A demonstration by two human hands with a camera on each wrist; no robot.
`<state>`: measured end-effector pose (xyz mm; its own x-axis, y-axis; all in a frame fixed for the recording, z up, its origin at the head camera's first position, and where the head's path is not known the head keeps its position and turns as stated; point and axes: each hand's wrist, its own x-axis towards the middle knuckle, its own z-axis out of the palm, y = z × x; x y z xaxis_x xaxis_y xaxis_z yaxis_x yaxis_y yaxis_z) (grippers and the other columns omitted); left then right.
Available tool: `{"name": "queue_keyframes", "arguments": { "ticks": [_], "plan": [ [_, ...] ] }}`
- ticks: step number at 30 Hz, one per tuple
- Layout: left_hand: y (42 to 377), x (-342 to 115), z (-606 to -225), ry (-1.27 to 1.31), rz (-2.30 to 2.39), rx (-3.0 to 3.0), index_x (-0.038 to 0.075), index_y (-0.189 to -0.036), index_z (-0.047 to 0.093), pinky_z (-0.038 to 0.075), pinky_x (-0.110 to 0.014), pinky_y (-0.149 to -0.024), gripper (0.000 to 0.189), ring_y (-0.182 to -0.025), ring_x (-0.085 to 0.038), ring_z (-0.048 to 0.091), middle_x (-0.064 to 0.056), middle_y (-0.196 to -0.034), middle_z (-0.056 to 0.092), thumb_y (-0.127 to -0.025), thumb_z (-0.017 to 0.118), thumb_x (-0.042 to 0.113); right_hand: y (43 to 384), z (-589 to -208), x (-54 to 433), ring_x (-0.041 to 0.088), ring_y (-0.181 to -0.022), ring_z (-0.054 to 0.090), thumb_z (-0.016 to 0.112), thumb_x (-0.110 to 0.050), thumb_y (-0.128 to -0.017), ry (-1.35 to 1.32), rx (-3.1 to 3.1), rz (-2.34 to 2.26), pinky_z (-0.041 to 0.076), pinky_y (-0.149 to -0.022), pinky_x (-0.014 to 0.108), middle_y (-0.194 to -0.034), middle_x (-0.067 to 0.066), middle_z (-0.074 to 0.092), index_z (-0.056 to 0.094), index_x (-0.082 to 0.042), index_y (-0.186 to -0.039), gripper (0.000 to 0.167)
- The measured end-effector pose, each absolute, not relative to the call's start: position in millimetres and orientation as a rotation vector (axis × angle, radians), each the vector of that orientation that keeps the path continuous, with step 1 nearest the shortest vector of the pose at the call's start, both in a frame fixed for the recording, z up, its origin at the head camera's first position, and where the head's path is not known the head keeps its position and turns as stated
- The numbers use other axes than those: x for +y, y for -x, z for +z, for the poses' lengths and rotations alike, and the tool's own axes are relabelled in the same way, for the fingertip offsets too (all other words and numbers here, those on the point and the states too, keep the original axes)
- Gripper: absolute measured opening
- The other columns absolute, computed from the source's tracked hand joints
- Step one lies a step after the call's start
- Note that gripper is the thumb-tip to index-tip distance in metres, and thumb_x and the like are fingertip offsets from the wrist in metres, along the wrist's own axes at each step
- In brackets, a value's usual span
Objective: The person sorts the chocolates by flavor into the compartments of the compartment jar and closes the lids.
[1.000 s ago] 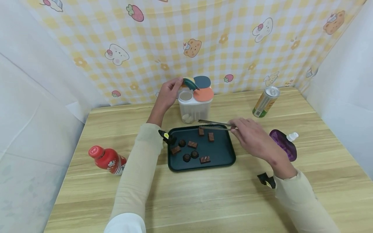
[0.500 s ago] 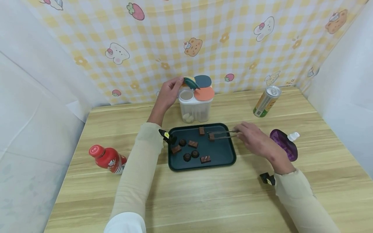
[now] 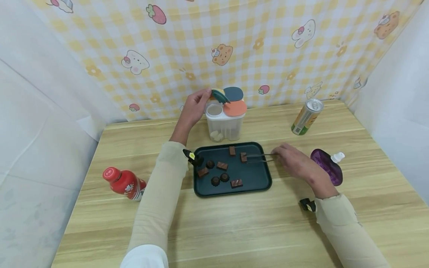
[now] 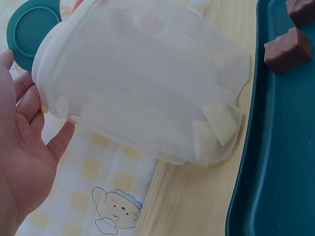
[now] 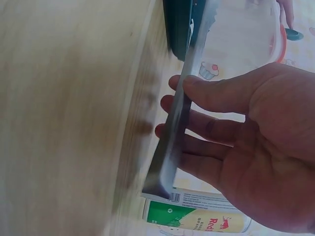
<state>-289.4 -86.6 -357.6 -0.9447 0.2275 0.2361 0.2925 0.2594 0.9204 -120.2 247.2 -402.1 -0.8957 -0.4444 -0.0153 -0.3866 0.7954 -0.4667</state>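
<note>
My left hand (image 3: 195, 106) holds up the dark green lid (image 3: 219, 96) of a clear storage container (image 3: 231, 128), baring a round opening at its top left. White pieces (image 4: 219, 120) lie at the bottom of one compartment, visible in the left wrist view. My right hand (image 3: 293, 162) grips metal tongs (image 5: 174, 123), thumb on one side and fingers on the other. The tongs reach left over the dark tray (image 3: 249, 178), their tips right at a rectangular chocolate (image 3: 243, 157). Another chocolate (image 3: 232, 150) lies just beyond; several more, rectangular and round, occupy the tray's left and front.
Orange and blue lids (image 3: 234, 108) cover other compartments. A red bottle (image 3: 125, 184) stands left of my left forearm. At the right are a drink can (image 3: 305, 117) and a purple pouch (image 3: 326, 167) with a white cap. A checked cloth (image 3: 187, 41) hangs behind the table.
My right hand brought the tongs toward me, from above the tray's far edge down to the chocolate at its right. My left hand keeps holding the lid up.
</note>
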Motion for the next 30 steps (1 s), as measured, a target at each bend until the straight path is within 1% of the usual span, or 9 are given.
{"name": "queue_keyframes", "arguments": {
  "ticks": [4, 10, 18, 24, 27, 30],
  "plan": [
    [288.8, -86.6, -357.4, 0.503, -1.817, -2.447, 0.003, -0.118, 0.074, 0.041, -0.031, -0.105, 0.048, -0.121, -0.016, 0.058, -0.009, -0.123, 0.07, -0.109, 0.049, 0.043, 120.4, -403.3, 248.3, 0.041, -0.114, 0.06, 0.057, 0.011, -0.098, 0.631, 2.845, -0.685, 0.049, -0.098, 0.057, -0.122, 0.023, 0.059, 0.064, 0.007, -0.122, 0.026],
    [287.5, -85.9, -356.1, 0.5, -1.823, -2.441, 0.003, -0.119, 0.074, 0.042, -0.03, -0.105, 0.047, -0.121, -0.016, 0.059, -0.009, -0.122, 0.071, -0.11, 0.049, 0.042, 121.7, -403.4, 248.3, 0.042, -0.116, 0.06, 0.058, 0.009, -0.098, 0.6, 2.846, -0.657, 0.047, -0.1, 0.058, -0.122, 0.022, 0.061, 0.065, 0.006, -0.124, 0.027],
    [287.5, -85.2, -355.7, 0.498, -1.824, -2.433, 0.001, -0.114, 0.074, 0.043, -0.03, -0.104, 0.047, -0.118, -0.017, 0.059, -0.01, -0.121, 0.07, -0.11, 0.049, 0.041, 120.0, -400.4, 250.2, 0.042, -0.118, 0.059, 0.056, 0.01, -0.099, 0.557, 2.834, -0.64, 0.046, -0.101, 0.058, -0.123, 0.022, 0.061, 0.065, 0.006, -0.125, 0.028],
    [287.6, -85.5, -356.1, 0.493, -1.83, -2.438, 0.002, -0.118, 0.074, 0.042, -0.031, -0.105, 0.047, -0.12, -0.016, 0.058, -0.009, -0.122, 0.07, -0.11, 0.049, 0.041, 120.1, -399.0, 250.2, 0.043, -0.119, 0.058, 0.054, 0.01, -0.099, 0.531, 2.817, -0.621, 0.046, -0.102, 0.058, -0.125, 0.023, 0.06, 0.065, 0.005, -0.127, 0.031],
    [287.4, -85.7, -355.8, 0.493, -1.83, -2.439, 0.002, -0.118, 0.074, 0.042, -0.03, -0.105, 0.048, -0.121, -0.016, 0.058, -0.009, -0.122, 0.07, -0.109, 0.049, 0.042, 120.7, -397.6, 249.6, 0.044, -0.121, 0.057, 0.054, 0.009, -0.1, 0.535, 2.808, -0.627, 0.045, -0.102, 0.059, -0.127, 0.023, 0.06, 0.063, 0.005, -0.13, 0.032],
    [287.5, -85.7, -356.1, 0.501, -1.832, -2.434, 0.001, -0.118, 0.074, 0.041, -0.03, -0.106, 0.048, -0.121, -0.016, 0.059, -0.01, -0.122, 0.07, -0.109, 0.049, 0.042, 123.4, -394.3, 247.9, 0.044, -0.125, 0.054, 0.055, 0.007, -0.101, 0.564, 2.804, -0.637, 0.044, -0.104, 0.059, -0.132, 0.025, 0.058, 0.06, 0.006, -0.135, 0.034]
  ]
}}
